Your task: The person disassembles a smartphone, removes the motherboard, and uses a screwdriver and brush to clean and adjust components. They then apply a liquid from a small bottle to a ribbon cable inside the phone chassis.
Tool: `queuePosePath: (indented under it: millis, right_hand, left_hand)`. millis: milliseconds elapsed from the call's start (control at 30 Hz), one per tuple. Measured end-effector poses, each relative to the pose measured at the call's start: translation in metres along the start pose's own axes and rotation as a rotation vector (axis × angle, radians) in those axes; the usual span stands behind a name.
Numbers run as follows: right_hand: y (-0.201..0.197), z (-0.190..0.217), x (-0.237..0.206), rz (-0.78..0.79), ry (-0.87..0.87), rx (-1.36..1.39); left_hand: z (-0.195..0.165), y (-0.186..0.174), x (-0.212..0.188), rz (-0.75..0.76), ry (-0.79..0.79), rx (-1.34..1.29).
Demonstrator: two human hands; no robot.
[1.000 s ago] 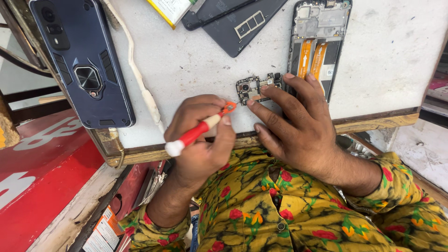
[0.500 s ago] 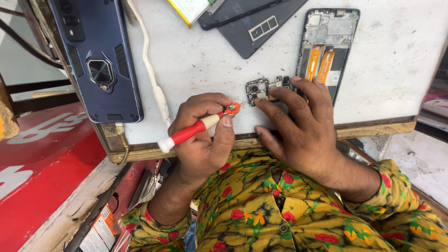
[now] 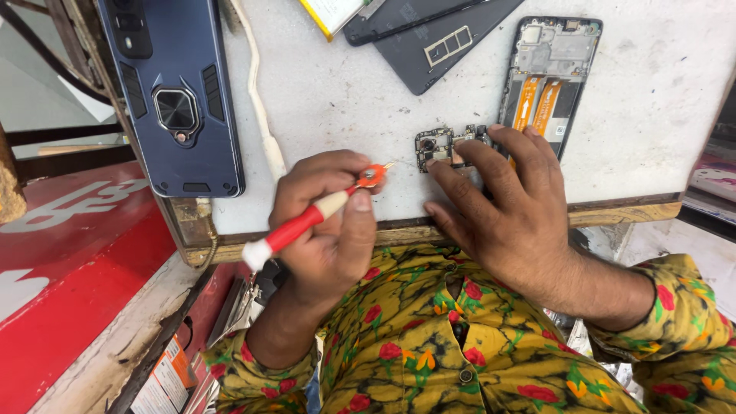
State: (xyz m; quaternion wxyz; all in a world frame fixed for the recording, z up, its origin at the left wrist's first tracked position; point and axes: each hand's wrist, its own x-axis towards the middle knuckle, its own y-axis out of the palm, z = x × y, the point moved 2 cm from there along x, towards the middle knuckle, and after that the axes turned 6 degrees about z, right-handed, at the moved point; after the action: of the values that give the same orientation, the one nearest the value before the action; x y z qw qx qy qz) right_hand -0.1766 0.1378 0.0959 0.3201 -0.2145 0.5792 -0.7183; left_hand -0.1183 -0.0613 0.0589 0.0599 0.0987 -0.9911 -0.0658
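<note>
Left hand (image 3: 326, 222) grips red-white screwdriver (image 3: 310, 218), tip now closer to small circuit board (image 3: 448, 146) vs a sec ago, right hand (image 3: 506, 222) spread flat, pinning board on bench (image 3: 337, 100) just left of opened phone (image 3: 548, 77), blue case (image 3: 172, 92) far left.

A scuffed white table (image 3: 644, 107) with a worn wooden edge (image 3: 613, 211) fills twelve o'clock — evenly lit. At eight o'clock sits a red painted surface (image 3: 69, 284); dark wooden slats (image 3: 54, 142) cross at ten.
</note>
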Motion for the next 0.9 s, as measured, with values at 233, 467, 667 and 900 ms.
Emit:
queuePosePath:
  millis: [233,467,667,900]
  right_hand:
    - [0.002,-0.002,0.0,0.008,-0.014,0.002]
    - [0.01,-0.002,-0.004,-0.043,0.012,-0.039]
    - [0.017,-0.007,-0.004,-0.078,-0.011,0.014]
    - [0.023,-0.01,-0.011,-0.141,0.013,0.073]
  left_hand:
    - [-0.028,-0.023,0.017,0.001,-0.069,0.442]
    - [-0.028,-0.032,0.045,0.044,-0.149,1.167]
    - [-0.035,-0.02,0.048,0.028,-0.002,1.342]
    - [-0.03,0.007,0.03,0.331,0.096,1.223]
